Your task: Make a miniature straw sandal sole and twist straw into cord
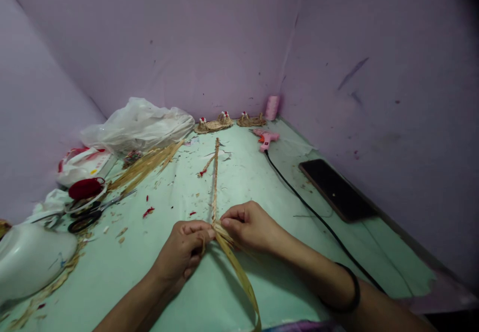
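A thin braid of dried straw-like fibre runs straight away from me over the pale green tabletop. At its near end my left hand pinches the strands between thumb and forefinger. Just to the right, my right hand grips the same braid end, its fingertips close to the left ones. Loose strands fan out under the right fingers, and a wide flat strip hangs from the working end toward the front edge. A short side braid with a red end lies beside the far part.
A pink glue gun with a black cord and a dark phone lie right. Scissors, a fibre bundle and a plastic bag are left. Small woven sandals and a pink roll stand near the wall.
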{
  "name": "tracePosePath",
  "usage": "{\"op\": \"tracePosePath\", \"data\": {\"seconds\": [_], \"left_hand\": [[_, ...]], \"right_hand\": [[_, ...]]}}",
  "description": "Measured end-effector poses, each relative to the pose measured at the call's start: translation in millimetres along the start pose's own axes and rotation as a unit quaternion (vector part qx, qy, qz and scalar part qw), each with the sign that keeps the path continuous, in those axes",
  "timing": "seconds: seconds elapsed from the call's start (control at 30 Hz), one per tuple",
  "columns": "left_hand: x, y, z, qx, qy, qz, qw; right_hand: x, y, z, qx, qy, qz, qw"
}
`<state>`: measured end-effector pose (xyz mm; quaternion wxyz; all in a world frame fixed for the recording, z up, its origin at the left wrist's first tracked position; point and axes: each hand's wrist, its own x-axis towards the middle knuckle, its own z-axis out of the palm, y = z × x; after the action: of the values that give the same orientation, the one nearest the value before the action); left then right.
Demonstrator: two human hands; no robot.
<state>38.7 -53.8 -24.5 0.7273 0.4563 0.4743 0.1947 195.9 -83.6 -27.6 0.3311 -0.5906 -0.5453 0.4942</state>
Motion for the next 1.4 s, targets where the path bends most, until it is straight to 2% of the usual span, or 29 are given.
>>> {"op": "tracePosePath", "data": {"seconds": [0.07,0.17,0.37,0.47,0.6,0.7,0.8,0.9,0.97,1.1,1.2,1.33,1.4], "left_hand": [[0,0,0.0,0.004,-0.002,0.002,1.000],[-1,0,0.3,0.003,-0.002,0.003,1.000],[-2,-1,1.1,0.004,0.002,0.001,1.000],[-2,0,2.4,0.011,-0.005,-0.005,1.000],[-2,2,7.6,0.026,0.006,-0.023,0.999],[-3,4,12.3,0.017,0.020,-0.041,0.999],[-3,4,14.8,-0.009,0.038,-0.037,0.999],[-2,0,15.1,-0.030,0.050,-0.012,0.998],[-1,-2,15.0,-0.039,0.041,0.002,0.998],[-1,-4,14.8,-0.040,0.041,0.012,0.998],[1,-7,13.1,-0.014,0.051,0.021,0.998],[4,-11,10.4,0.012,0.049,0.038,0.998],[4,-12,10.0,0.013,0.039,0.045,0.998]], "right_hand": [[-2,-2,1,0.050,-0.010,0.022,0.998],[-6,-6,0,0.122,-0.060,0.039,0.990],[-8,-7,-1,0.165,-0.079,0.057,0.982],[-7,-7,0,0.131,-0.050,0.066,0.988],[-8,-5,0,0.011,0.010,0.007,1.000],[-10,-2,0,-0.032,0.020,-0.014,0.999],[-11,-2,0,-0.016,0.012,-0.003,1.000],[-11,-5,-2,0.062,-0.018,0.034,0.997],[-11,-7,-5,0.137,-0.058,0.077,0.986],[-9,-5,-10,0.281,-0.107,0.155,0.941],[-6,0,-10,0.306,-0.131,0.166,0.928],[-1,2,-7,0.328,-0.140,0.242,0.902],[0,2,-6,0.335,-0.168,0.242,0.895]]}}
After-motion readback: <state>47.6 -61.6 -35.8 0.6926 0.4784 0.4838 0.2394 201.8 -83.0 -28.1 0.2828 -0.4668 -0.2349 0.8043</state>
